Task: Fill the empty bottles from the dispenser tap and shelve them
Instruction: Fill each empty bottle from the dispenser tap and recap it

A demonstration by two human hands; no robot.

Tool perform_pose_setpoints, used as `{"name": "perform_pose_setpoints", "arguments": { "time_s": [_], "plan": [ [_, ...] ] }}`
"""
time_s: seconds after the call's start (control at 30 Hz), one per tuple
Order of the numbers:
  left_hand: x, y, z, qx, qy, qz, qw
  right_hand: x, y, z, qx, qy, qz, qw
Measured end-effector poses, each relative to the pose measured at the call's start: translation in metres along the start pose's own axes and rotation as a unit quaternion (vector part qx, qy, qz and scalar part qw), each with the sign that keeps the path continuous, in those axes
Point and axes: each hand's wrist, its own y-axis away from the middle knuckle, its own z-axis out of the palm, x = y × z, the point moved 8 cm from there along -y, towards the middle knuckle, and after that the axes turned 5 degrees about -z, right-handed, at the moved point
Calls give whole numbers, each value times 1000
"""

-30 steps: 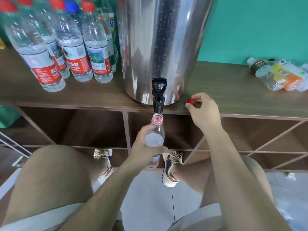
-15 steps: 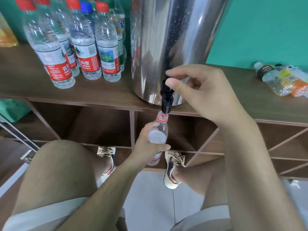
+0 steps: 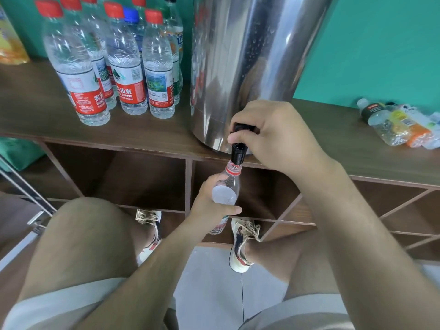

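Under the tap of the dispenser: a small clear bottle, uncapped, stood nearly upright with its mouth just below the black spout
Lower grip: the left hand held the bottle around its middle, fingers and thumb curled round it
Upper grip: the right hand sat on the tap at the dispenser's foot, fingers curled over the lever; whether water ran could not be told
Spill risk: if the mouth drifted off the spout, water would likely run down onto the shoes and floor below the dispenser
Overfill risk: the level inside was hard to read, so a late release of the lever could flood the neck
Slip risk: a thin-walled bottle might buckle or slide in a one-handed hold as it grew heavy and wet
Left of the dispenser: capped bottles, seemingly full, stood in a close cluster
Right of the dispenser: a few loose bottles lay on their sides, well apart from it
Surface: a brown wooden shelf top carried the dispenser, with open cubbies beneath it
Room: a teal wall rose behind the dispenser, and pale tiles covered the floor in front of it
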Motion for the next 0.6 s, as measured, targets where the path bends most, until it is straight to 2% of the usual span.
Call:
{"name": "perform_pose_setpoints", "arguments": {
  "time_s": [0.13,0.33,0.5,0.6],
  "plan": [
    [-2,0,2,1,1,-1,1000,-8,17,3,97,19,-64,993],
    [-6,1,4,1,32,-16,999,-15,57,20,233,78,-130,960],
    [-4,3,2,-6,25,-8,1000,-10,74,30,294,19,-92,951],
    [-1,3,2,-16,15,-2,1000,-3,83,32,292,-57,-52,953]
  ]
}}
